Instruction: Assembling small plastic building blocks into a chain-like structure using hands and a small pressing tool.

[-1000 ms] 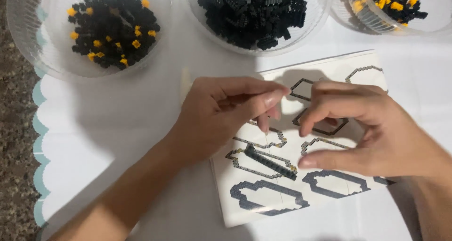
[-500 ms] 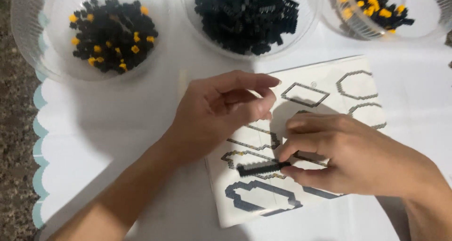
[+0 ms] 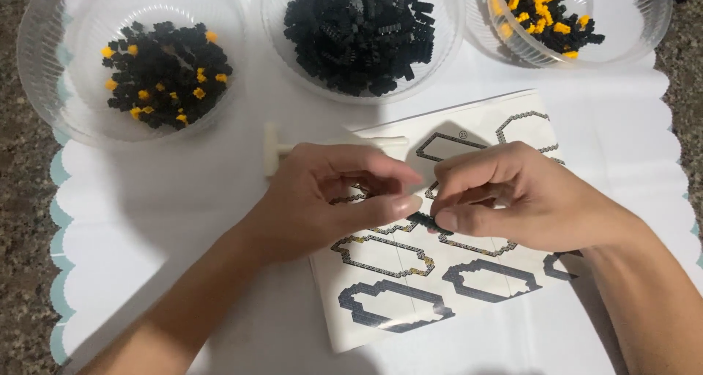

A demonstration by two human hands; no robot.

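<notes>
My left hand and my right hand meet above a white instruction sheet printed with outlined block shapes. Between their fingertips sits a small black strip of tiny bricks, pinched by my right thumb and forefinger and touched by my left thumb. Most of the strip is hidden by the fingers. A white plastic tool pokes out from behind my left hand.
Three clear plastic bowls stand along the far edge: the left bowl with black and a few yellow bricks, the middle bowl full of black bricks, the right bowl with black and yellow bricks. A white scalloped mat covers the speckled counter.
My right hand has lifted the black strip off the sheet and brought it up to my left fingertips. Both hands now pinch together at the sheet's middle.
</notes>
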